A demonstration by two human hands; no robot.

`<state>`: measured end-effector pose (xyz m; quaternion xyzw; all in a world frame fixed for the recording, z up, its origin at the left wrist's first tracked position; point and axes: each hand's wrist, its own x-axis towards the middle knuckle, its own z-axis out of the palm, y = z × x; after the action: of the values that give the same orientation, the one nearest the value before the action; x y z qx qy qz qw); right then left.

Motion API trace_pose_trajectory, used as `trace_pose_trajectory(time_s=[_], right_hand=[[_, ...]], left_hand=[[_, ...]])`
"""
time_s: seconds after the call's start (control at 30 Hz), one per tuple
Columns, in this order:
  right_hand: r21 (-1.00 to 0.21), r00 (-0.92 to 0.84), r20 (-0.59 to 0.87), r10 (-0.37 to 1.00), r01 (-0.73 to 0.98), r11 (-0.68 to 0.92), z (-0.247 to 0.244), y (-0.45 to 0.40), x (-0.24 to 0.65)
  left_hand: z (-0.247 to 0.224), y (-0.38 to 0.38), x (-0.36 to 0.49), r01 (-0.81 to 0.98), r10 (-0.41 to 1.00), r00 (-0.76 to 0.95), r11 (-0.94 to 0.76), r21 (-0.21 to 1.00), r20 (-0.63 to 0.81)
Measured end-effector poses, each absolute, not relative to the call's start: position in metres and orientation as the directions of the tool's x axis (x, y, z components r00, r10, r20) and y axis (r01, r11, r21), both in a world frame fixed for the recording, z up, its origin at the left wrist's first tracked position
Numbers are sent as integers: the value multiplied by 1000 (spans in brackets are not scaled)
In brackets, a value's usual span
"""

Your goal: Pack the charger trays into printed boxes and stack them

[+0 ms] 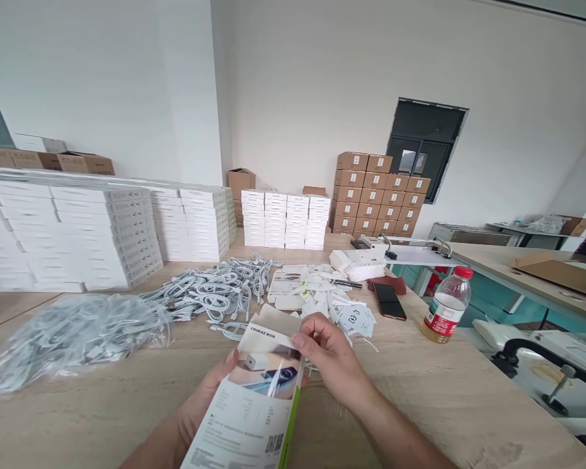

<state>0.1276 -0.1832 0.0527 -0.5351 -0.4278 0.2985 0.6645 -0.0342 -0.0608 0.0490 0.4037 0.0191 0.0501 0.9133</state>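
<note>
A white printed cardboard box with a green side edge is held up near me, tilted, its top flap raised. My left hand grips its left side, with the thumb on the front edge and the other fingers hidden behind. At the upper right corner, my right hand pinches the box's edge between thumb and curled fingers. Just beyond the box lie coiled white charging cables and a scattered heap of white paper cards.
A clear plastic bag of cables lies at left. Stacked white boxes stand behind it. On the right are a phone and a red-capped bottle near the table edge. Brown cartons are piled at the back.
</note>
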Motion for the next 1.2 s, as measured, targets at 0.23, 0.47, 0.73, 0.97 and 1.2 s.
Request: trace_pose_trajectory(time_s=[0.23, 0.47, 0.73, 0.97, 1.2], right_hand=[[-995, 300, 81, 951, 78, 60, 48, -184, 137], [-988, 212, 131, 969, 104, 111, 49, -186, 130], [-976, 208, 200, 957, 128, 176, 40, -183, 127], [-969, 316, 242, 918, 39, 242, 36, -176, 128], [-942, 417, 260, 871, -87, 323, 35, -175, 139]], left_hand=[[59, -55, -36, -85, 251, 960, 685, 723, -125], [63, -54, -27, -78, 560, 828, 109, 991, 4], [61, -43, -24, 112, 703, 696, -309, 945, 147], [64, -55, -16, -195, 837, 491, -165, 967, 242], [57, -54, -20, -216, 761, 592, -168, 962, 265]])
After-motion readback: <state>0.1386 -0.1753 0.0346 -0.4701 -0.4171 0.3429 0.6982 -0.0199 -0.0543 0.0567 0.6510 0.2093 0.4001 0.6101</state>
